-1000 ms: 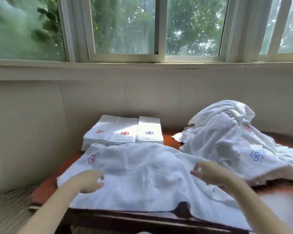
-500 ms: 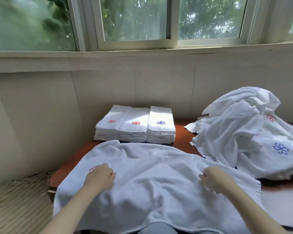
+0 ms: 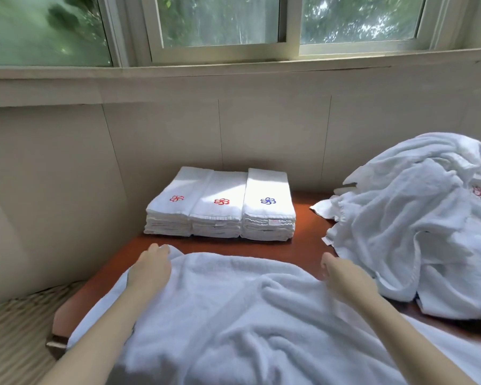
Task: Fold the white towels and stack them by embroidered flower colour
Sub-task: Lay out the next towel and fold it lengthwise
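White towel [image 3: 247, 315] under left hand [image 3: 152, 269] and right hand [image 3: 343, 277] at far edge, finger grip unclear; risks crooked fold from wrinkles.

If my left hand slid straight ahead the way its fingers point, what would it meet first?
After a strip of bare table, probably the leftmost stack of folded towels, topped with a red flower. The left hand points roughly at its near face; depth is unclear.

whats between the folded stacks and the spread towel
Only a bare strip of the reddish table, seen in the head view; the folded stacks and spread towel don't touch.
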A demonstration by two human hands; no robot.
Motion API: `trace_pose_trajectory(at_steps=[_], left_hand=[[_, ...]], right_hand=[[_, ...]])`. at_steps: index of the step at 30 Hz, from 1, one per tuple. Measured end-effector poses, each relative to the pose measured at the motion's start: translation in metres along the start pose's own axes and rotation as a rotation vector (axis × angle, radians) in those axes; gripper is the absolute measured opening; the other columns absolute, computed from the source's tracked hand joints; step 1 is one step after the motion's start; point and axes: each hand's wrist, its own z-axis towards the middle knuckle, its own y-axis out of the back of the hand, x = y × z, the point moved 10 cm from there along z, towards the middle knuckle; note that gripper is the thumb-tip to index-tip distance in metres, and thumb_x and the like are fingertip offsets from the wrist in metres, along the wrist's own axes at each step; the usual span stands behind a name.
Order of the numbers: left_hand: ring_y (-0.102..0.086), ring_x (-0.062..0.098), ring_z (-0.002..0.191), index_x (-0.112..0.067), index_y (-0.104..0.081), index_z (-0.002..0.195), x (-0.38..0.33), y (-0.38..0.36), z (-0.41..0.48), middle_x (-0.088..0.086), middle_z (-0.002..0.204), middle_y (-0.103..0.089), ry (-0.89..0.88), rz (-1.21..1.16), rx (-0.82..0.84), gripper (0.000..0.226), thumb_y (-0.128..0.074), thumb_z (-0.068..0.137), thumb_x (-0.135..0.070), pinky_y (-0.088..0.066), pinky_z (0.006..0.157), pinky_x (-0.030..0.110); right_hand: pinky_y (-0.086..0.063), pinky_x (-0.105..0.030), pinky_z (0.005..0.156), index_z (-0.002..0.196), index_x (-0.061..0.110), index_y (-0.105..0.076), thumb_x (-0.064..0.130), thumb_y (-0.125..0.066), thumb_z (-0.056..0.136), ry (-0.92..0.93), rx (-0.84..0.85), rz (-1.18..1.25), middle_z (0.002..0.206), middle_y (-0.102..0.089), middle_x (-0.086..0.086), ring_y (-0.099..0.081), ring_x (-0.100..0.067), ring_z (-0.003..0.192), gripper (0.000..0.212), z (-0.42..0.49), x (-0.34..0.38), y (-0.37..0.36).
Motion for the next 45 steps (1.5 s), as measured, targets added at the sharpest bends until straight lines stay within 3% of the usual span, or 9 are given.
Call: trace_pose_trajectory(at_steps=[5,11,15,20,23,29,35,40,45], left_hand=[[-0.05,0.031,0.12,-0.016,-0.029,0.142,0.049,-0.037,0.04,0.009,0.137,-0.039,0.166,-0.054,0.201,0.059,-0.049,0.094,-0.044,-0.044,0.09,0.039],[-0.062,0.024,0.076,-0.019,-0.053,0.078,0.071,-0.019,0.06,0.002,0.083,-0.064,0.188,-0.228,0.061,0.012,-0.046,0.086,-0.025,-0.045,0.062,0.03],[-0.063,0.029,0.071,-0.014,-0.05,0.082,0.08,0.016,0.059,0.007,0.079,-0.063,0.277,-0.781,-0.218,0.009,-0.045,0.084,-0.007,-0.053,0.067,0.043],[-0.047,0.023,0.076,-0.015,-0.039,0.092,0.04,0.078,0.084,0.003,0.086,-0.049,0.068,-0.872,-0.366,0.018,-0.048,0.089,0.0,-0.034,0.056,0.03],[-0.045,0.014,0.07,-0.022,-0.038,0.103,0.025,0.083,0.089,-0.005,0.085,-0.045,0.004,-0.888,-0.297,0.034,-0.05,0.087,0.006,-0.037,0.055,0.027],[-0.048,0.027,0.076,-0.016,-0.059,0.085,0.067,-0.003,0.057,0.023,0.109,-0.049,0.194,-0.626,-0.043,0.028,-0.045,0.083,0.008,-0.036,0.061,0.029],[-0.051,0.033,0.082,-0.004,-0.056,0.104,0.075,-0.019,-0.005,0.016,0.123,-0.04,0.167,-0.532,-0.245,0.037,-0.046,0.074,0.014,-0.04,0.071,0.034],[-0.052,0.036,0.111,-0.01,-0.052,0.117,0.067,-0.022,-0.016,0.013,0.148,-0.023,0.109,-0.298,-0.15,0.045,-0.043,0.078,0.01,-0.041,0.076,0.034],[-0.052,0.04,0.107,-0.007,-0.051,0.119,0.093,-0.014,-0.015,0.017,0.149,-0.02,0.11,-0.222,-0.113,0.042,-0.041,0.081,0.011,-0.042,0.081,0.037]], right_hand=[[-0.038,-0.027,0.065,0.089,0.019,-0.037,0.021,-0.046,0.091,0.055,0.285,0.061,0.092,-0.046,0.003,-0.049,-0.019,0.087,0.01,0.023,-0.004,-0.035],[-0.038,-0.019,0.044,0.071,0.025,-0.06,0.021,-0.065,0.071,0.04,0.745,0.328,0.06,-0.057,0.011,-0.051,-0.009,0.049,0.007,-0.011,-0.008,-0.054],[-0.026,-0.022,0.044,0.061,0.014,-0.043,0.014,-0.06,0.074,-0.044,0.233,0.445,0.054,-0.041,-0.002,-0.038,-0.018,0.045,0.022,0.021,-0.025,0.006],[-0.029,-0.035,0.054,0.078,0.01,-0.041,0.01,-0.049,0.082,-0.07,-0.371,0.44,0.065,-0.049,-0.007,-0.048,-0.03,0.07,0.01,0.055,-0.03,0.117],[-0.03,-0.036,0.057,0.093,0.013,-0.035,0.002,-0.049,0.077,-0.086,-0.402,0.439,0.078,-0.051,-0.008,-0.046,-0.03,0.079,0.023,0.056,-0.028,0.123],[-0.041,-0.028,0.089,0.105,0.026,-0.057,0.017,-0.049,0.084,0.051,0.064,0.052,0.124,-0.054,0.0,-0.052,-0.025,0.113,0.025,0.038,-0.01,0.018],[-0.049,-0.046,0.066,0.082,0.0,-0.062,-0.013,-0.069,0.047,0.142,-0.58,0.117,0.084,-0.059,-0.02,-0.055,-0.041,0.073,0.038,-0.004,0.027,0.033],[-0.054,-0.048,0.068,0.082,0.001,-0.066,-0.008,-0.08,0.051,0.26,-0.544,0.234,0.089,-0.064,-0.017,-0.062,-0.043,0.08,0.036,-0.015,0.051,0.004],[-0.05,-0.046,0.066,0.08,-0.001,-0.062,-0.011,-0.065,0.059,0.131,-0.662,0.337,0.08,-0.06,-0.019,-0.056,-0.042,0.074,0.023,-0.033,0.031,0.013]])
